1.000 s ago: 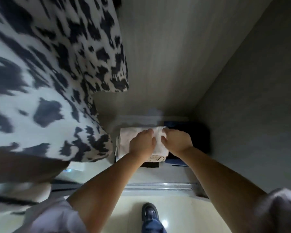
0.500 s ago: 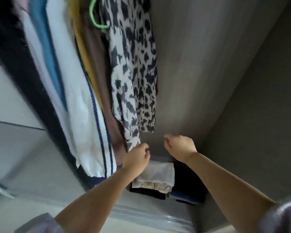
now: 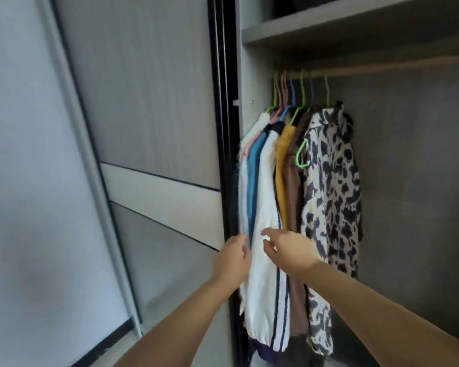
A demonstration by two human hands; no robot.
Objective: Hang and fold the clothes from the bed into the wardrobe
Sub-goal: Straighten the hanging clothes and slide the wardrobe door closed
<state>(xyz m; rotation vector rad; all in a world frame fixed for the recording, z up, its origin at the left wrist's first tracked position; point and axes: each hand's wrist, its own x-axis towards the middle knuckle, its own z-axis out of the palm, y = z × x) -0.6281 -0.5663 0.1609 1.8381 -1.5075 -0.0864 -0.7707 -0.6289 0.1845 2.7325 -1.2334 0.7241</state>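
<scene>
Hands have left the folded pile below: your left hand [image 3: 232,260] and right hand [image 3: 289,251], fingers loosely spread and gripping nothing, now hover mid-frame before the hung clothes [image 3: 297,207]; fetch another garment.

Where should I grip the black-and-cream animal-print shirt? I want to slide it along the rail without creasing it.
Take the animal-print shirt by its green hanger's neck just below the wooden rail, coming from the open right side. The other garments crowd its left, and the fabric hangs loose, so pulling it would only drag.
</scene>
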